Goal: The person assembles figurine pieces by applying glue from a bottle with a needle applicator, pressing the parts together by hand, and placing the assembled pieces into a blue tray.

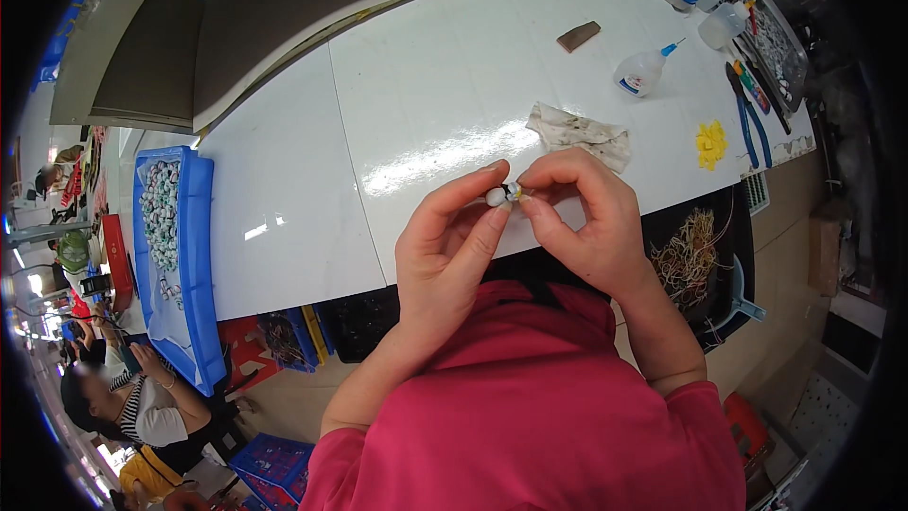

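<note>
Over the near edge of the white table, a small white rounded part (pixel 497 196) with a dark band and a bluish-white end is held between my two hands. The thumb and fingers of my left hand (pixel 443 241) pinch its white end. My right hand (pixel 588 218) is closed at the other end, its thumb and index fingertip pressed together there; the exact contact is partly hidden. Just beyond my right hand lies a stained white cloth (pixel 582 132).
A blue tray (pixel 194 246) of small parts stands at the left. On the right are a squeeze bottle (pixel 640 74), yellow pieces (pixel 711 145), pliers (pixel 748 118) and a brown block (pixel 578 36). A shelf (pixel 255 19) overhangs the back; a bin of wires (pixel 686 265) sits below right.
</note>
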{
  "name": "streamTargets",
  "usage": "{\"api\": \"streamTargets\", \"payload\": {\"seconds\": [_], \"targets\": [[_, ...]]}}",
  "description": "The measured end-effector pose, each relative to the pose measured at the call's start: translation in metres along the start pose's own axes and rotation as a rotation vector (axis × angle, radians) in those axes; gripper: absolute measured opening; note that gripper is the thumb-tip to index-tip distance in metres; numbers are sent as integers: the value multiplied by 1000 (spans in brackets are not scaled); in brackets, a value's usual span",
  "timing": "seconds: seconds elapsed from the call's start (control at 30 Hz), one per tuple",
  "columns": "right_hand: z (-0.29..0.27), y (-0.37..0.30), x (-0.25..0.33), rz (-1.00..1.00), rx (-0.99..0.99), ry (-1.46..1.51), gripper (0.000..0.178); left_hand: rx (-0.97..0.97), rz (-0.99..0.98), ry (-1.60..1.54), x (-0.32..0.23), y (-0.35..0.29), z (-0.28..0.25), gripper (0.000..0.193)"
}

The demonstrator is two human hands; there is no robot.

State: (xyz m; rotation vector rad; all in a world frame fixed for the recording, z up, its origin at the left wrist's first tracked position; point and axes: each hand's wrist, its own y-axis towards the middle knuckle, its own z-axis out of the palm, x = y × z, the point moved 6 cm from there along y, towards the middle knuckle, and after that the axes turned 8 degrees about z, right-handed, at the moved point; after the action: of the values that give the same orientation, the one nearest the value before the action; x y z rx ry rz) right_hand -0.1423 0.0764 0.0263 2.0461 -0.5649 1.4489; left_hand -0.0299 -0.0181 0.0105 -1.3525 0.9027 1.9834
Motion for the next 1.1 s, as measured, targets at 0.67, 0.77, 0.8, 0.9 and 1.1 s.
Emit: {"api": "streamTargets", "payload": {"seconds": [0.67,0.77,0.8,0.9,1.1], "targets": [[12,-2,10,-164,96,-97,18,91,-145,-33,-2,5,-5,29],[14,-5,8,-154,74,-84,20,94,-179,-59,-2,5,-5,27],[14,-5,8,-148,61,-86,21,77,-198,-88,-2,5,-5,26],[14,-6,8,-183,45,-75,23,61,-229,-116,-1,5,-5,26],[10,-8,8,-152,61,5,22,-24,-292,-205,0,5,-12,28]]}}
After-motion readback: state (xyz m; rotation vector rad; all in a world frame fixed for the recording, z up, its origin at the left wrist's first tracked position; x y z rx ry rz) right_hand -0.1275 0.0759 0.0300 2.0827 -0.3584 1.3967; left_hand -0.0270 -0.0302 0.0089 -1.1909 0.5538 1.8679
